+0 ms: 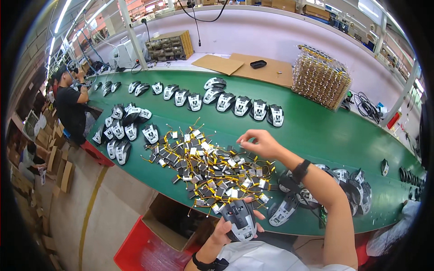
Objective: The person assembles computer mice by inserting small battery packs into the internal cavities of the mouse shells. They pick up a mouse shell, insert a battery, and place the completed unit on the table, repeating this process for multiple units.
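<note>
My left hand (221,231) is closed round a black and silver computer mouse (242,221), held tilted at the table's near edge with its underside facing up. Above the far right side of a battery pile, my right hand (257,143) has its fingers bent into a pinch. Whatever those fingertips hold, if anything, is too small to make out. The heap of small pouch batteries (210,165), grey and white with yellow tape and thin wires, spreads over the green table (294,140). Beside my left hand lies another mouse (283,211), partly next to a cluster under my right forearm.
Several mice (225,102) stand in a row across the table, with more grouped at the left (118,128). Cardboard (262,70) and a wire-filled stack (321,77) sit at the back. Below are a red bin (131,246) and a carton (169,226). A co-worker (70,104) is at far left.
</note>
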The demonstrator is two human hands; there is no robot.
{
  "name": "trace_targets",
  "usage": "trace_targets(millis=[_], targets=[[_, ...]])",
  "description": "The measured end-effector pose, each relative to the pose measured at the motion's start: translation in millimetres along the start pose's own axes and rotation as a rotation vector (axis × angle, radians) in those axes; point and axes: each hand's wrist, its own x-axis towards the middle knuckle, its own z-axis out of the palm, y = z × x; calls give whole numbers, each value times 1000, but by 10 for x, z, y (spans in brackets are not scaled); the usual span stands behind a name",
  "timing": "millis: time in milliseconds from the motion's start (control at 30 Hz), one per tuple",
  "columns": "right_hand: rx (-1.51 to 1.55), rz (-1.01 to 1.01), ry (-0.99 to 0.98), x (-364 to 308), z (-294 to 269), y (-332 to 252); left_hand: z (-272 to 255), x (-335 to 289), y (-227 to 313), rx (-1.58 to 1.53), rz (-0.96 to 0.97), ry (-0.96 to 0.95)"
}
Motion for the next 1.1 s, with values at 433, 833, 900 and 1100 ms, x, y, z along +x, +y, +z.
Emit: trace_targets(millis=[433, 833, 900, 1100], targets=[[688, 489, 28, -1639, 100, -1172, 317, 768, 92, 318, 653, 243], [551, 476, 210, -1819, 188, -1112, 365, 798, -187, 413, 594, 188], [497, 493, 205, -1786, 137, -1146, 377, 801, -203, 436, 599, 206], [367, 447, 156, -1755, 87, -1203, 396, 761, -206, 459, 594, 228]])
